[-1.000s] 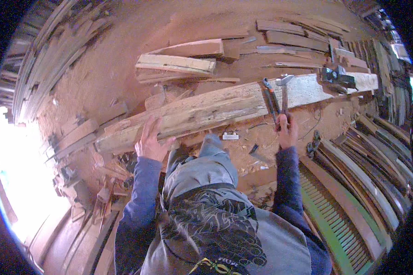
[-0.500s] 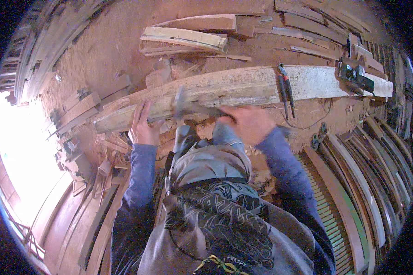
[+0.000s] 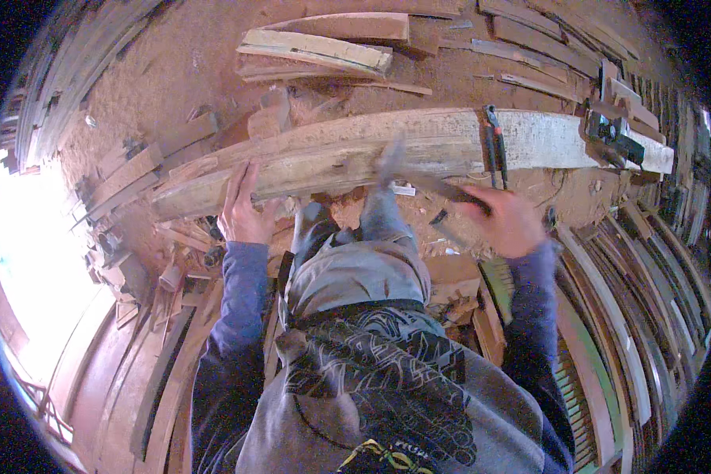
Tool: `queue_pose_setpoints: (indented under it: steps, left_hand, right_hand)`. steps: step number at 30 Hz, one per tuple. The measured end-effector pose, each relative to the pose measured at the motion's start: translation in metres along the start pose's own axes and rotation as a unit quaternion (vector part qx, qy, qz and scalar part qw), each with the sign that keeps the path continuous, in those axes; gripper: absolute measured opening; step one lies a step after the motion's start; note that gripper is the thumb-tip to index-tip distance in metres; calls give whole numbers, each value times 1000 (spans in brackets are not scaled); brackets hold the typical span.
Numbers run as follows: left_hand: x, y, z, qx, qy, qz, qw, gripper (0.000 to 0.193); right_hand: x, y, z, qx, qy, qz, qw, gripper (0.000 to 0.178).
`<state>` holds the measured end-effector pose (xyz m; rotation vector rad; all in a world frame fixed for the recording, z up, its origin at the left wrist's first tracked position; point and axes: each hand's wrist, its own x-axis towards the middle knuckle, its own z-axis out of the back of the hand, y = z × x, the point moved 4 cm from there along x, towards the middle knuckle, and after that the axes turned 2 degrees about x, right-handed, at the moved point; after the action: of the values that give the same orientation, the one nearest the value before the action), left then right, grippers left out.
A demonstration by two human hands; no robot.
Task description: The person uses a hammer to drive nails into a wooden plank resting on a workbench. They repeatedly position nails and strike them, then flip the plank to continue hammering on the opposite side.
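Observation:
A hammer-shaped tool with a dark handle [image 3: 442, 188] and a narrow grey head [image 3: 390, 162] is in my right hand [image 3: 511, 223], closed round the handle's end. Motion smears the head, which crosses the near side of a long weathered timber [image 3: 316, 170]. Toward the timber's left end lies my left hand [image 3: 247, 207], fingers stretched over the wood and thumb apart. The timber rests along a wide pale board [image 3: 545, 130]. Pincers [image 3: 494, 142] with red and black handles lie across that board, beyond my right hand.
A dark clamp-like metal tool [image 3: 615, 134] sits at the pale board's right end. Cut wood blocks [image 3: 316, 51] lie on the dusty ground ahead. Several long planks [image 3: 608, 292] lean at the right, with more boards [image 3: 126, 371] at lower left.
My right hand has moved right with the tool, whose head has shifted from near my left hand to farther right along the timber. My left hand stays nearly in place.

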<state>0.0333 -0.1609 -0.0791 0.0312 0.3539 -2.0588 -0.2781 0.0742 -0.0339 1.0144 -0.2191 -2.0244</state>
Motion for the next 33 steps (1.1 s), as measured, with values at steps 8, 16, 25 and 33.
queue_pose_setpoints:
  steps: [8, 16, 25, 33]
  left_hand:
    - [4, -4, 2, -27, -24, -44, 998, 79]
    - [0, 0, 0, -32, -30, -41, 998, 80]
    - [4, 0, -3, -22, 2, -34, 999, 81]
    - [23, -5, -4, 132, 117, -53, 983, 77]
  right_hand:
    - [16, 38, -55, 60, -5, 45, 997, 45]
    - [-26, -161, -14, 127, -242, -192, 942, 43]
    - [67, -206, -113, -1, -508, -148, 849, 64]
    - [56, -229, -84, 8, -513, -182, 839, 57]
